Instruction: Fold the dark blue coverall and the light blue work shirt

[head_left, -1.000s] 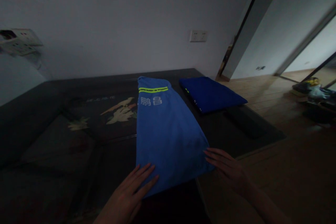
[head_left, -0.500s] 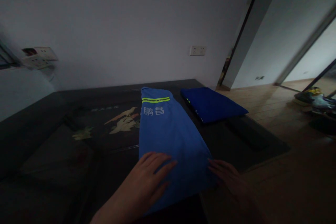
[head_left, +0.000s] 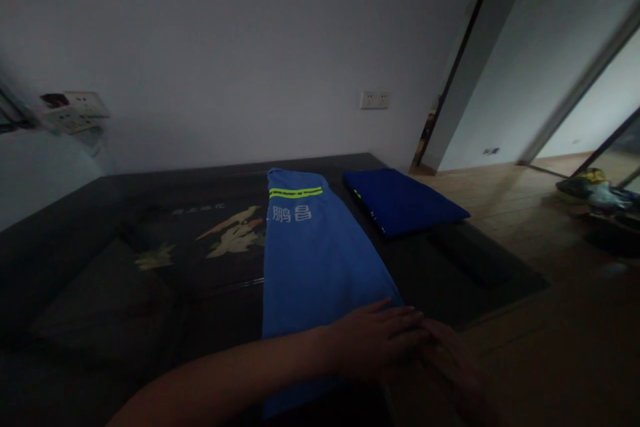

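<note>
A long blue folded garment (head_left: pixel 310 247) with yellow-green stripes and white characters lies lengthwise on a dark glass table (head_left: pixel 150 267). My left hand (head_left: pixel 373 340) reaches across its near end, fingers stretched flat on the cloth toward the right edge. My right hand (head_left: pixel 457 363) lies at the garment's near right corner, partly under the left fingertips; it is dim, its fingers look extended. Neither hand grips anything that I can see.
A darker blue folded cloth (head_left: pixel 400 200) lies at the table's far right. A wall (head_left: pixel 225 47) with sockets (head_left: pixel 374 100) stands behind. Wooden floor (head_left: pixel 525 213) and a doorway lie to the right, with clutter (head_left: pixel 600 190) at the far right.
My left hand has slid rightwards across the near end of the garment, from its middle to the right edge, meeting my right hand. The garment itself stays in place.
</note>
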A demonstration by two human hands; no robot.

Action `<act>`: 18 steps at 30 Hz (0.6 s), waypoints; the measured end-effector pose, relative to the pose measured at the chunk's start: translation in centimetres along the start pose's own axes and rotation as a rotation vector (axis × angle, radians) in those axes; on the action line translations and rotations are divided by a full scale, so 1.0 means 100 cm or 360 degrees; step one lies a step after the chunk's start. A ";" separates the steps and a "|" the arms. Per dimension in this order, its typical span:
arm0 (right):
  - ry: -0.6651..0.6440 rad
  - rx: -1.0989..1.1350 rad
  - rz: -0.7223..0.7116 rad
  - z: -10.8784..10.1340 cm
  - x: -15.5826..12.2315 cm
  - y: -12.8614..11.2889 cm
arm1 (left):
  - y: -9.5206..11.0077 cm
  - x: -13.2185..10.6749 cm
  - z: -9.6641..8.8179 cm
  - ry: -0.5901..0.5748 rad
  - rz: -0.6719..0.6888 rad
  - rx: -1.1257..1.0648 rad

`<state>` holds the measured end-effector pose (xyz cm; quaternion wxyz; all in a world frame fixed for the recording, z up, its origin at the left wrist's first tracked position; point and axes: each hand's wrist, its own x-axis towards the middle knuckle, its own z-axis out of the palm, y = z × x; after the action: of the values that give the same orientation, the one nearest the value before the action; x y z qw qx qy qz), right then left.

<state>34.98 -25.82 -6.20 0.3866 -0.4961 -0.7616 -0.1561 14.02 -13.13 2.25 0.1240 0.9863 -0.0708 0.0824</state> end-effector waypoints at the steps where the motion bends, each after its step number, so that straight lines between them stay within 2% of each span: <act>1: -0.0012 -0.0003 0.0028 -0.001 -0.001 -0.002 | 0.000 0.000 0.003 -0.0002 -0.0014 -0.0026; 4: -0.0038 -0.0010 0.0167 -0.013 0.004 -0.007 | -0.001 0.000 0.005 -0.0009 -0.0057 -0.0101; 6: 0.0000 -0.0002 0.0246 -0.025 0.019 -0.005 | -0.004 0.002 0.003 -0.0015 -0.0062 -0.0161; 8: 0.0047 0.0048 0.0318 -0.038 0.045 0.000 | -0.009 0.004 -0.002 -0.0041 -0.0019 -0.0196; 11: 0.0091 0.0235 0.0437 -0.044 0.105 0.014 | -0.018 0.005 -0.010 -0.0087 0.0105 -0.0169; 14: -0.0083 0.0368 0.0512 -0.022 0.175 0.035 | -0.029 0.006 -0.009 -0.0032 0.0224 -0.0126; 16: -0.0260 0.0440 0.0496 0.010 0.222 0.055 | -0.037 0.008 0.000 0.0027 0.0280 -0.0100; 18: -0.0473 0.0461 0.0504 0.053 0.267 0.081 | -0.047 0.010 0.013 0.0052 0.0284 -0.0088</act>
<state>34.22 -1.80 9.02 0.3571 -0.5660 -0.7373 0.0918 15.93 -9.09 0.07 0.1444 0.9708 -0.1586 0.1074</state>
